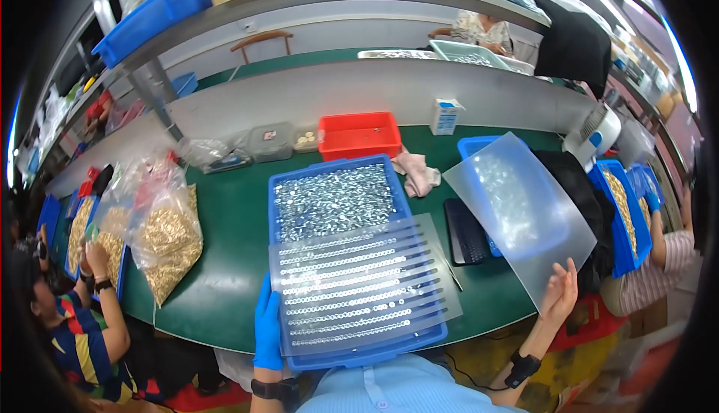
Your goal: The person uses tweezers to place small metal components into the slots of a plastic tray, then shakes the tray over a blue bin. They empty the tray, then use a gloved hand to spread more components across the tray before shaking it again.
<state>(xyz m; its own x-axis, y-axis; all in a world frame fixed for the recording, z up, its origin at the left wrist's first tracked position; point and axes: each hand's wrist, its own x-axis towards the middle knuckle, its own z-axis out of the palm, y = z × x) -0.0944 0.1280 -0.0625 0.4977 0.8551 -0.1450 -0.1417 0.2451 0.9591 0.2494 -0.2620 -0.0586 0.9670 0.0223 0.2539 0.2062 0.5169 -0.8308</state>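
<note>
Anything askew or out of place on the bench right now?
The slotted clear plate sits skewed on the blue tray, its right corner overhanging the rim. The right hand holds a frosted sheet tilted over the table. No spill.

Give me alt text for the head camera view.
A person's blue-gloved left hand grips the edge of a blue tray of small silver parts topped by a clear slotted plate, while the bare right hand lifts a frosted plastic sheet above a green table.
</note>
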